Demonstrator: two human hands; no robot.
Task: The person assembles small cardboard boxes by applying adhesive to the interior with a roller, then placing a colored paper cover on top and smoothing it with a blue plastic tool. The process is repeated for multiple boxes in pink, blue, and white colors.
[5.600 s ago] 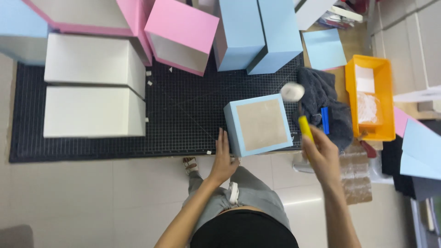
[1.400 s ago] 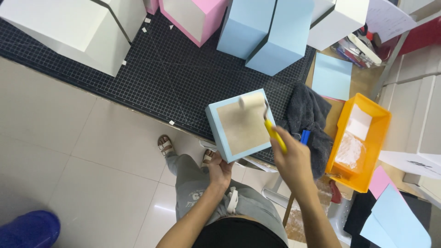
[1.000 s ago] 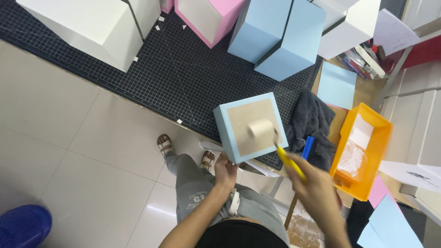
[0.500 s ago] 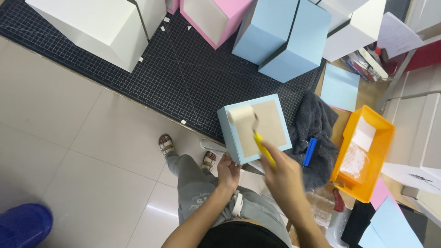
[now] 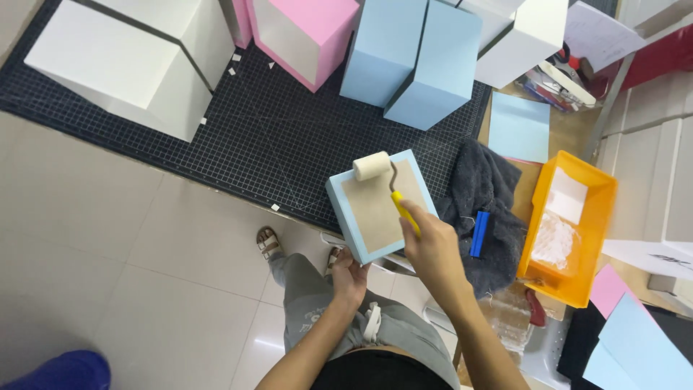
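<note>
Two bare hands work on a light blue box [image 5: 380,206] with a brown cardboard face, which sits at the near edge of a black gridded cutting mat [image 5: 238,137] on the bench. The right hand [image 5: 433,249] has its fingers closed around the yellow handle of a small paint roller [image 5: 382,177], whose pale sleeve rests on the far corner of the box's brown face. The left hand [image 5: 350,274] grips the near edge of the box from below, fingers curled on it. Just to the right of the box lies a dark grey cloth [image 5: 487,195] with a blue tool [image 5: 479,233] on it, and beyond the cloth stands an orange tray [image 5: 603,209] holding white material. Beyond the box on the mat stand two taller light blue boxes [image 5: 415,58] and a pink box [image 5: 303,36]; well to the left of it are large white boxes [image 5: 130,54]. A loose light blue sheet [image 5: 520,128] lies beyond the cloth. Below the box, the person's grey trousers and sandalled feet show against the tiled floor [image 5: 108,253].
</note>
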